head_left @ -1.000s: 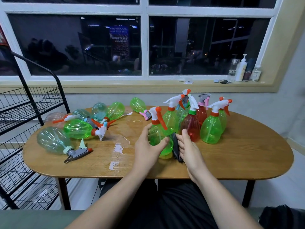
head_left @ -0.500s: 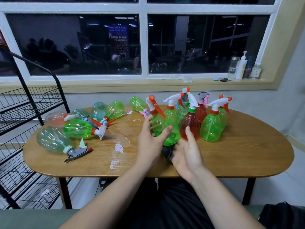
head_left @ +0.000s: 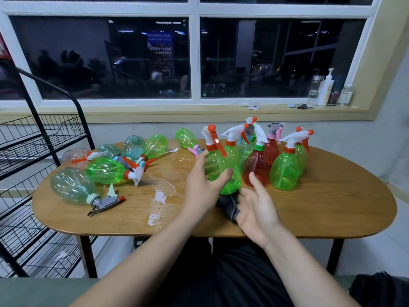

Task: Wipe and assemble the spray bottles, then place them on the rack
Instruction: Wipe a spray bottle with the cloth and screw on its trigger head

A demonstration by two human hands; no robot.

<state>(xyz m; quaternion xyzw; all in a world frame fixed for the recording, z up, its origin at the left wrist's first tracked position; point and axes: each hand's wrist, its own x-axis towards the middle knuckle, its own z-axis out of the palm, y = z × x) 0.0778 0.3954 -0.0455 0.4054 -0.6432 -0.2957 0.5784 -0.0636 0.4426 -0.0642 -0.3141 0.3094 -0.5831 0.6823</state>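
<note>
— What's the left hand (head_left: 203,191) doing?
— It grips a green spray bottle (head_left: 221,171), which is tilted with its white-and-orange trigger head leaning left.
— And the right hand (head_left: 256,209)?
— Palm up just beneath the bottle's base, fingers loosely straight, with a dark cloth (head_left: 229,203) lying across them.
— And the rest of the bench (head_left: 332,207)?
— Upright bottles (head_left: 285,171), green and red, cluster to the right. Others lie on their sides (head_left: 73,187) at the left, near a black wire rack (head_left: 33,147).
</note>
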